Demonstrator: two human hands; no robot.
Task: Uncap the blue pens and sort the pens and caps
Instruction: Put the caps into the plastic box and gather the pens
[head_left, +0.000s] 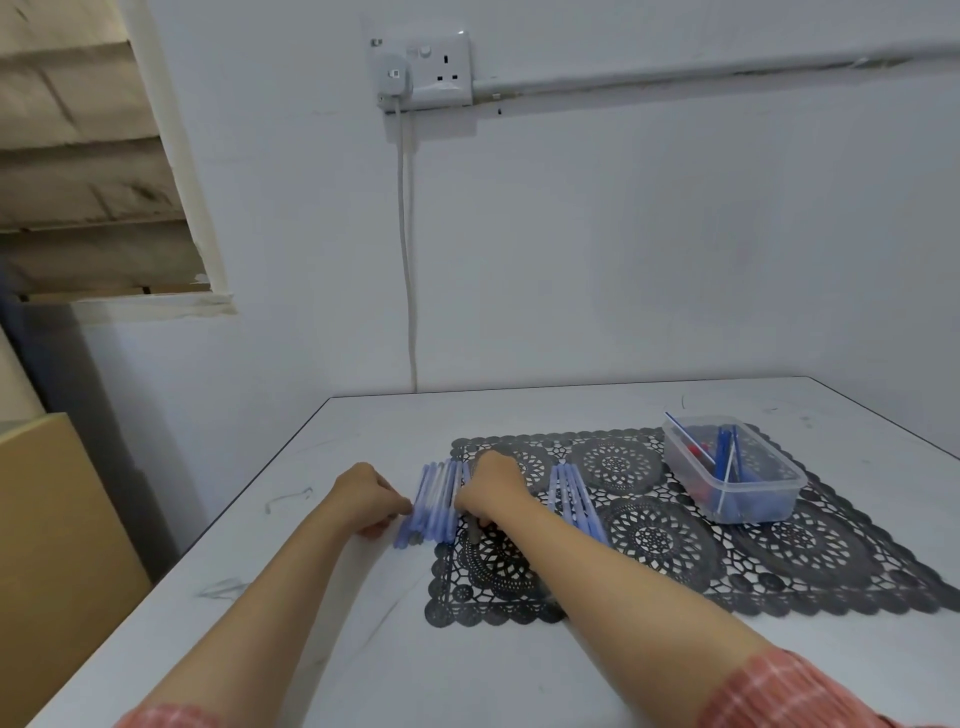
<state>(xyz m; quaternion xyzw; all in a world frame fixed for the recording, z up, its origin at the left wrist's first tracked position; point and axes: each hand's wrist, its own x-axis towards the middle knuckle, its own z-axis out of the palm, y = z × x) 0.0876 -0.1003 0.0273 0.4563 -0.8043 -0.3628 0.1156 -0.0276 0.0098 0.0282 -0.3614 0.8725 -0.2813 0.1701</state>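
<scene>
Well, the row of blue pens (434, 506) lies between the two hands, and that is where trouble would likely start. The left hand (371, 501) is curled against the row's left edge and the right hand (491, 491) is curled over its right edge. I cannot tell whether either one actually pinches a pen. The barrels look slim, round and smooth, pale blue and partly translucent. Squeezed from both sides they could ride up over one another or roll loose.

The row also seems to straddle the border of the black lace mat (649, 535), part on bare white surface (363, 649). That openwork edge could snag or tilt a barrel. A short dark stick (474, 535) pokes out beneath the right hand; what it is I cannot say.

A second bunch of blue pens (574, 501) fans out just right of the right hand. Further right stands a clear plastic box (769, 506) holding blue and red pieces.
</scene>
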